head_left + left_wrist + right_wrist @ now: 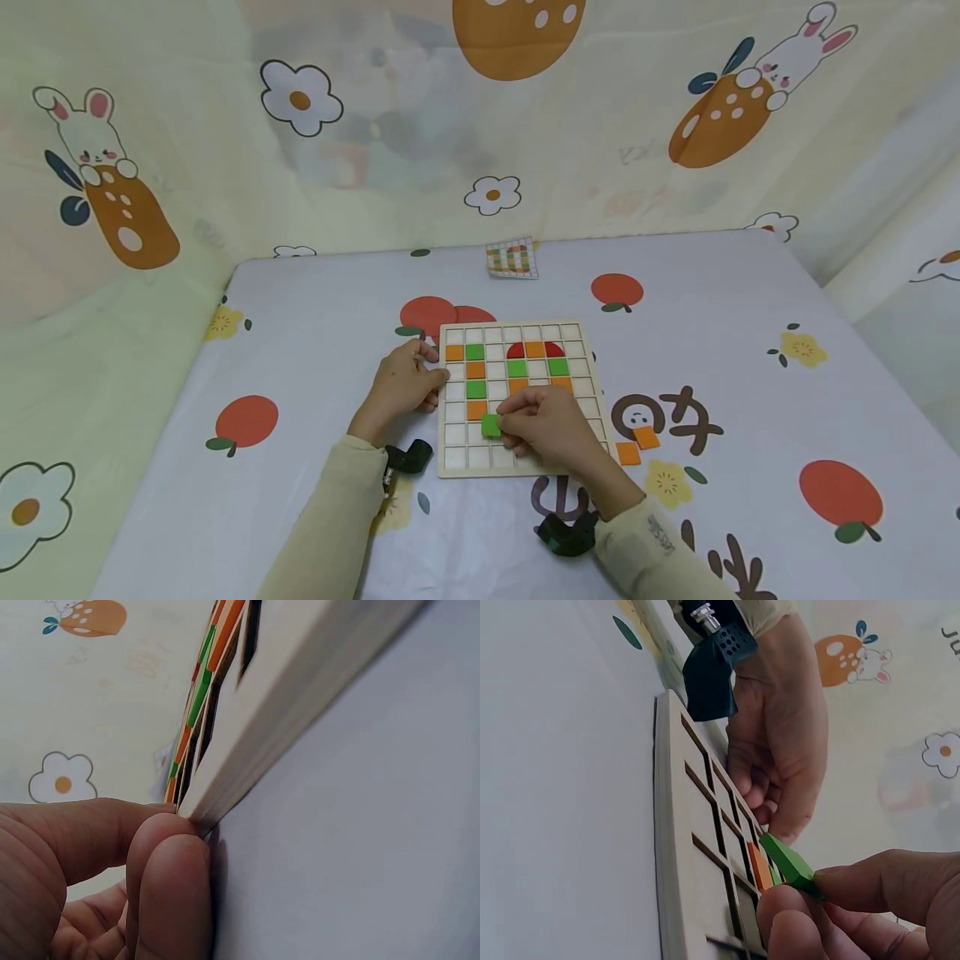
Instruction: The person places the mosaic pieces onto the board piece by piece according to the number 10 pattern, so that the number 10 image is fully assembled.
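A wooden grid board (454, 435) lies before me, some of its square cells filled with orange, green and red pieces. With thumb and fingers at its left edge, my left hand (401, 379) holds the board; in the left wrist view the fingertips (174, 859) press up against the wooden side. My right hand (551, 425) pinches a green square tile (491, 426) between thumb and fingers over the lower left cells. The right wrist view shows this tile tilted, close above the grid, near an orange tile (759, 866) set in the board.
Two loose orange tiles, one nearer (627, 453) and one farther (646, 437), lie by the board's lower right corner. A small printed card with a coloured grid pattern (512, 259) sits at the table's back edge. A patterned cloth (405, 167) hangs behind the table.
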Demonstrator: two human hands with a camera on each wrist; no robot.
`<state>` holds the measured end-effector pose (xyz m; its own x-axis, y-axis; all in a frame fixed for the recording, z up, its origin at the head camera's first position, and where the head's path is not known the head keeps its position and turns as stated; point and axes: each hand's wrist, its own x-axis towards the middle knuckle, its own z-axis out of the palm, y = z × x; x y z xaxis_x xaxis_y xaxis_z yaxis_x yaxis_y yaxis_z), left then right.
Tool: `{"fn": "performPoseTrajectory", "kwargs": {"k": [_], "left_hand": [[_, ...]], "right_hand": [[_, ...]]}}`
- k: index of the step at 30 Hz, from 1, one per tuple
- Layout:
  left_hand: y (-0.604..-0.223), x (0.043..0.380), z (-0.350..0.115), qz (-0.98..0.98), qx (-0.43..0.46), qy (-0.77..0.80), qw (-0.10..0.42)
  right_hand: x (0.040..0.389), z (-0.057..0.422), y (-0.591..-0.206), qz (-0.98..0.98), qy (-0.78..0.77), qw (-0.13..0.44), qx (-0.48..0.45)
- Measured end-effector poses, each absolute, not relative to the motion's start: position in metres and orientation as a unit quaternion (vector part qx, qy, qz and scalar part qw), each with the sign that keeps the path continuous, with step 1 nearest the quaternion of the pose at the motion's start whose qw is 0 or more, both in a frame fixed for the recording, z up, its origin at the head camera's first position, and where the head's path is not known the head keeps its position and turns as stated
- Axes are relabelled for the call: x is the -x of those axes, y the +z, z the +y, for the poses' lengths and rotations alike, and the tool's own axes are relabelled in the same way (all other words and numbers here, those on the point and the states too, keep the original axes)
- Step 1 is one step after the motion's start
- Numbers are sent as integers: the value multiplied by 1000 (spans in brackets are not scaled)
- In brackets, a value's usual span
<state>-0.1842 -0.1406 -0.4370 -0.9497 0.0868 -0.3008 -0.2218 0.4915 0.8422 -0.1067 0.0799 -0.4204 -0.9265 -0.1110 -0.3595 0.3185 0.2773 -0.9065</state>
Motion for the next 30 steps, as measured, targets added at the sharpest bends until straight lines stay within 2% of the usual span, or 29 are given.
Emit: {"fn": "performPoseTrajectory", "kwargs": {"k": [30], "left_hand": [[-437,185,-141,849,41,504,155]], "right_hand": [[109,62,-421,826,-536,167,-43]]}}
